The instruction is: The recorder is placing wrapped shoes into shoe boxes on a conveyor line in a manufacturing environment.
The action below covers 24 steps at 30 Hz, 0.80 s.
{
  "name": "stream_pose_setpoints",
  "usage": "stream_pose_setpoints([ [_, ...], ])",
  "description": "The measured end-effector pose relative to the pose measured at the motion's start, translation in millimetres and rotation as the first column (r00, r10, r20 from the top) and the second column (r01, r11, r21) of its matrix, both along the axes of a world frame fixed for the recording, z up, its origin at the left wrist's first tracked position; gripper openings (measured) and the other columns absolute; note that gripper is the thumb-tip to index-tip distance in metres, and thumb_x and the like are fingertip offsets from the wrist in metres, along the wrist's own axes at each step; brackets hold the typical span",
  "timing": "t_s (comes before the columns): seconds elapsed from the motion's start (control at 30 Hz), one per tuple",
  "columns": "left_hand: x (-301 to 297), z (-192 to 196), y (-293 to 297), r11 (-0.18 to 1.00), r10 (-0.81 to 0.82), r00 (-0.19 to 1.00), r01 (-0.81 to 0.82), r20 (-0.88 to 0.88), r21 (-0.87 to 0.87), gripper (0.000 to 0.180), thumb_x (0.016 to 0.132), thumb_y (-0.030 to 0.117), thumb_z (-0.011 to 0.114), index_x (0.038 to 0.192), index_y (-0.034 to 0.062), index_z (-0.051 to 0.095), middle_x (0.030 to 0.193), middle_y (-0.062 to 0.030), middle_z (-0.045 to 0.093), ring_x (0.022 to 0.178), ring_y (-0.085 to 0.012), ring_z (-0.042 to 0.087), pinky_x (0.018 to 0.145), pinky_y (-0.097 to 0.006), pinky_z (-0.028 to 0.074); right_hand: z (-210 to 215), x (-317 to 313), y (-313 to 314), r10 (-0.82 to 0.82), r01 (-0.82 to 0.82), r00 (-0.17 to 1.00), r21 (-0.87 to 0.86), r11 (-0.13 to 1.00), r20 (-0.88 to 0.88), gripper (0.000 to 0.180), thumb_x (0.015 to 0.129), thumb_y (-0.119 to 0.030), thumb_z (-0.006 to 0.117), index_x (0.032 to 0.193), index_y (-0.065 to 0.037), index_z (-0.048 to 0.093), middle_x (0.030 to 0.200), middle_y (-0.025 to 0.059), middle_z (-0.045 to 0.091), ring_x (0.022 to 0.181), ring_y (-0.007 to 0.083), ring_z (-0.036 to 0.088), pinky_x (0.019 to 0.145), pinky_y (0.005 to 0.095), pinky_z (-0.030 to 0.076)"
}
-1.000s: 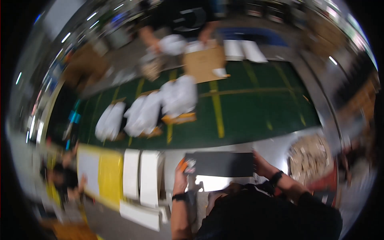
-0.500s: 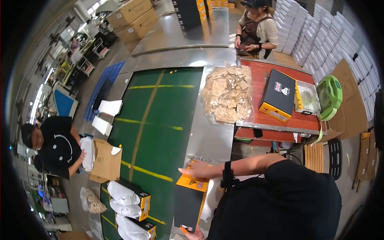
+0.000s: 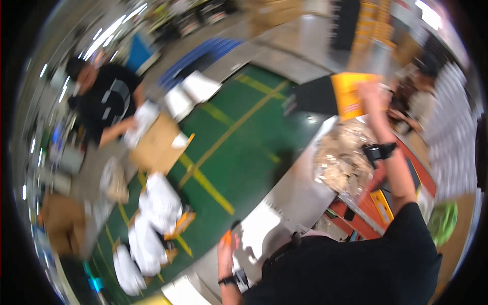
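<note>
While the right hand [image 3: 373, 96] is gripping a black-and-orange box [image 3: 325, 96] at upper right, the left hand [image 3: 226, 250] is showing at lower centre, its grip too blurred to tell.

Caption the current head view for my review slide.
Right hand gripping a black-and-yellow box near a bag of tan packets; left hand apart, near the green mat.

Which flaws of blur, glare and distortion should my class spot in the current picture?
Head view: the right hand and black-and-yellow box look smeared, probably by motion; head view: stacked white boxes at right are blurred too; head view: highlights glint on the clear plastic bag, and tube lights glare at upper left; head view: straight edges bow near the fisheye's black rim.
</note>
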<state>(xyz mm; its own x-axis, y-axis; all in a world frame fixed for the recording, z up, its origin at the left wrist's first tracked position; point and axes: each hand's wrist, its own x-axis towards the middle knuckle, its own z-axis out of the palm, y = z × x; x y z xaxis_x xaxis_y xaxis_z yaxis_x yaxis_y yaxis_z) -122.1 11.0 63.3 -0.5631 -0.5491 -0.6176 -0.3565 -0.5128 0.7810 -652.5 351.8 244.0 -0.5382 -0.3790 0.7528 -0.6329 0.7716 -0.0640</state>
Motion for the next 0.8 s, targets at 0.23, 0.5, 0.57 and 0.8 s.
stream_pose_setpoints([
  [0.23, 7, -38, -67, 0.791, 0.58, 0.8, -0.506, -0.155, 0.345, 0.064, 0.094, 0.058, 0.037, 0.141, 0.0163, 0.029, 0.139, -0.0156, 0.044, 0.123, -0.0296, 0.043, 0.099, -0.04, 0.037, -70, -4, -82, 0.574, 0.003, 0.434, -0.639, 0.769, 0.694, 0.045, 0.09, -0.03, 0.059, 0.129, -0.007, 0.053, 0.13, 0.0059, 0.048, 0.119, 0.0182, 0.045, 0.101, 0.0316, 0.034],
  [0.5, -4, -54, -177, 0.303, 0.946, 0.223, -0.869, -0.237, 0.392, 0.061, 0.091, 0.063, 0.034, 0.134, 0.0196, 0.034, 0.147, -0.013, 0.031, 0.136, -0.0292, 0.028, 0.105, -0.047, 0.028, -118, 94, -163, 0.434, -0.067, -0.304, -0.474, 0.878, 0.848, 0.033, 0.094, -0.019, 0.058, 0.126, -0.009, 0.055, 0.115, 0.0009, 0.061, 0.098, 0.0107, 0.058, 0.082, 0.0245, 0.048],
  [0.57, -14, -57, -197, 0.233, 0.964, 0.159, -0.891, -0.214, 0.389, 0.062, 0.088, 0.063, 0.038, 0.132, 0.0192, 0.036, 0.14, -0.0106, 0.036, 0.126, -0.0265, 0.037, 0.103, -0.046, 0.029, -113, 89, -161, 0.452, 0.085, -0.332, -0.45, 0.889, 0.828, 0.032, 0.094, -0.018, 0.057, 0.124, -0.01, 0.056, 0.116, 0.0024, 0.061, 0.1, 0.0123, 0.059, 0.08, 0.0239, 0.048],
  [0.8, -9, -75, -190, 0.415, 0.908, 0.407, -0.834, -0.103, 0.363, 0.056, 0.079, 0.07, 0.048, 0.098, 0.0181, 0.052, 0.089, 0.0002, 0.044, 0.079, -0.0168, 0.041, 0.079, -0.035, 0.035, -134, 93, -218, 0.435, 0.094, -0.22, -0.425, 0.9, 0.873, 0.036, 0.091, -0.032, 0.06, 0.121, -0.013, 0.058, 0.113, -0.0005, 0.06, 0.099, 0.0119, 0.053, 0.084, 0.0298, 0.042],
])
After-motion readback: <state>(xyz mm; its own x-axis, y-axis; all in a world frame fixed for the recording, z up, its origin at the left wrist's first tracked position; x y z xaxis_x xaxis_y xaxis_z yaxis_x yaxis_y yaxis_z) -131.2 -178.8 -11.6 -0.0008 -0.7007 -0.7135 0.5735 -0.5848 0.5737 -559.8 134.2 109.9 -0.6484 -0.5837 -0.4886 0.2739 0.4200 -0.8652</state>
